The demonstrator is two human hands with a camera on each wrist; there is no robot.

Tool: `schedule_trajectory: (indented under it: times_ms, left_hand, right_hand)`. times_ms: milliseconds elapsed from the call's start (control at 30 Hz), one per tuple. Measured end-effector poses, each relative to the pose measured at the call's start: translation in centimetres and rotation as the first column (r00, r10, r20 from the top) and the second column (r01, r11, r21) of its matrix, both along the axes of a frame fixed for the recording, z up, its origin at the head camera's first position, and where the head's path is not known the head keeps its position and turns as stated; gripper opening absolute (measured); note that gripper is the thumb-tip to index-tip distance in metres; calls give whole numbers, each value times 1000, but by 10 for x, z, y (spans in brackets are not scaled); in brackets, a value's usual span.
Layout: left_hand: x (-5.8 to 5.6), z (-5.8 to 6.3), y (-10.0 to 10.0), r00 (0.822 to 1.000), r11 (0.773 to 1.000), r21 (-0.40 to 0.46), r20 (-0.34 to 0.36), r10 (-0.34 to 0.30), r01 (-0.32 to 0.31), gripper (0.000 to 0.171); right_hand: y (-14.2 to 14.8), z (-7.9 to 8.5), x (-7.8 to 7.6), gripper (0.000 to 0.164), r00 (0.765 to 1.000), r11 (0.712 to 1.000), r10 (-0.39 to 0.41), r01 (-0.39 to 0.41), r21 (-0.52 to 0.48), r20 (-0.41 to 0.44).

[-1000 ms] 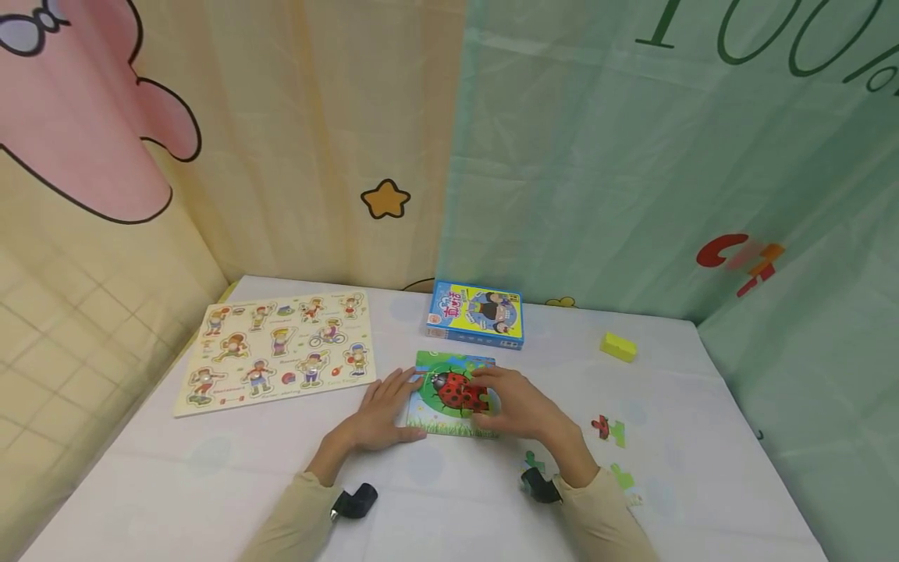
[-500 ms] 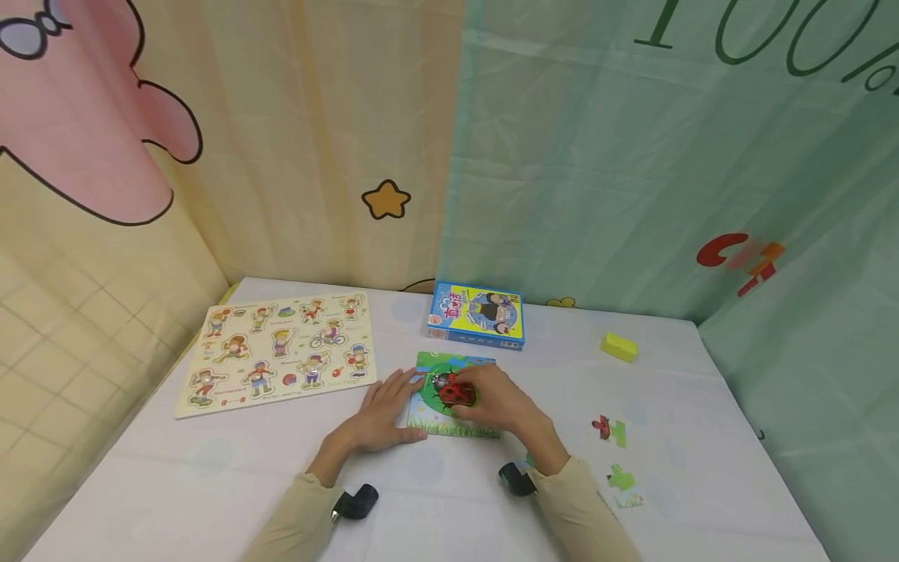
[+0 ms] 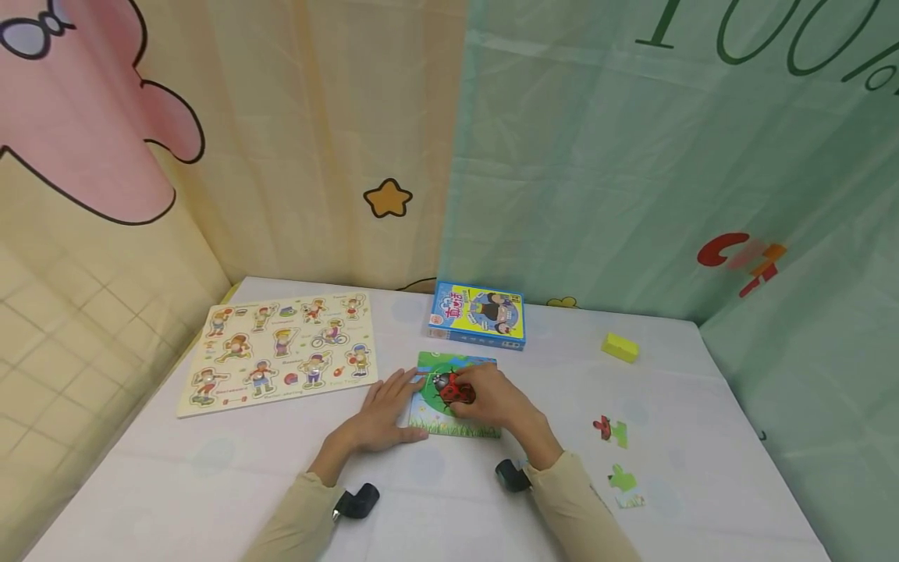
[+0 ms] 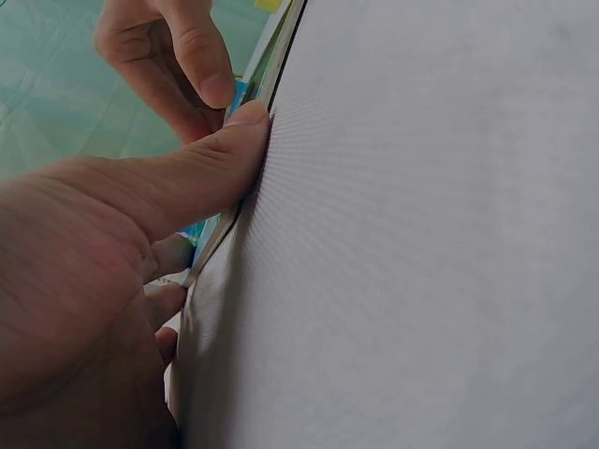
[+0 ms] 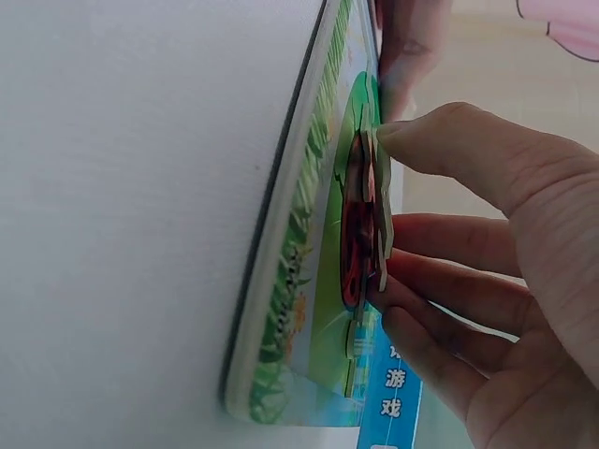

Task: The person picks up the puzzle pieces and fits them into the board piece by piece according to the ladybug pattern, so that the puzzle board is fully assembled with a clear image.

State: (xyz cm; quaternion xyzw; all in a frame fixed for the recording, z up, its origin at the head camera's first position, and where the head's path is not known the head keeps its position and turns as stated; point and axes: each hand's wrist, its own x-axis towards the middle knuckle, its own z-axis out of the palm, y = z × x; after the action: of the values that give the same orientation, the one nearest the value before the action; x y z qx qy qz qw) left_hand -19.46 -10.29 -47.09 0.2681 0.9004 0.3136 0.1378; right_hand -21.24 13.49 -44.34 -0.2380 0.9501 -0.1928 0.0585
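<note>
Right hand [image 3: 497, 398] has shifted left over the puzzle board [image 3: 456, 427], pinching a ladybug piece [image 5: 385, 224] just above it, likely fitting or removing; left hand [image 3: 382, 416], fingers outstretched, touches its left edge.

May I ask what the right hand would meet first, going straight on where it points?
Probably the green ladybug-printed puzzle board, via the thin, pale-edged puzzle piece the right hand pinches; the gap is unclear.
</note>
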Motion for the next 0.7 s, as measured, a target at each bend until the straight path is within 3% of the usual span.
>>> schedule_trajectory:
  times_ms: [233, 500, 700]
  left_hand:
    - [1, 1, 1, 1000, 1000, -14, 3, 4, -4, 83]
    - [1, 2, 1, 1000, 1000, -18, 6, -2, 2, 83]
    - [0, 1, -1, 1000, 1000, -27, -1, -6, 6, 84]
  right_hand:
    - [-1, 3, 0, 30, 999, 999, 49, -49, -1, -24]
    - [-2, 1, 1, 32, 999, 998, 32, -31, 62, -23]
    - [-5, 1, 4, 21, 1000, 996, 19, -16, 93, -24]
